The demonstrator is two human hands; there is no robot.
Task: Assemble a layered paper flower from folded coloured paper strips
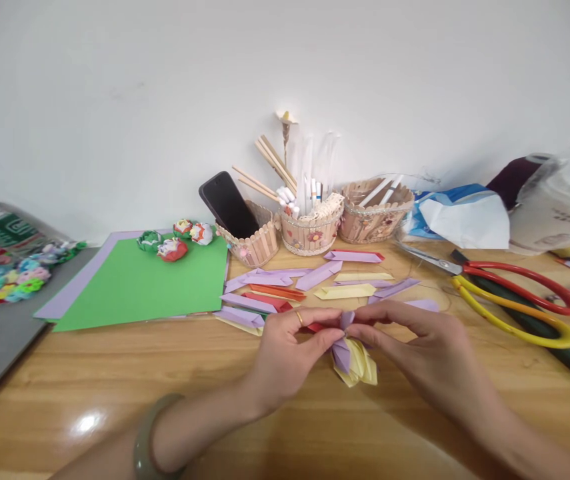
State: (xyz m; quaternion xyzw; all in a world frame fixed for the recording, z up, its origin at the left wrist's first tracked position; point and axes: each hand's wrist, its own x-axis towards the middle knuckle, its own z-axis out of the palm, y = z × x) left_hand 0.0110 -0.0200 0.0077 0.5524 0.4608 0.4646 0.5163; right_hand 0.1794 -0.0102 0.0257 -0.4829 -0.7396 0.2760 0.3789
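Between my two hands is a folded paper piece with pale yellow, petal-like folds and a purple folded strip on top of it. My left hand, wearing a ring and a bangle, pinches it from the left with thumb and index finger. From the right, my right hand pinches the same piece at its upper end. The exact joint lies hidden behind the fingertips. Just beyond my hands, several folded paper strips in purple, yellow, red and orange are scattered on the wooden table.
Large scissors with red and yellow handles lie at right. Decorated stick baskets stand by the wall, one holding a phone. Green paper carries several small crumpled-looking balls. A plastic cup stands far right.
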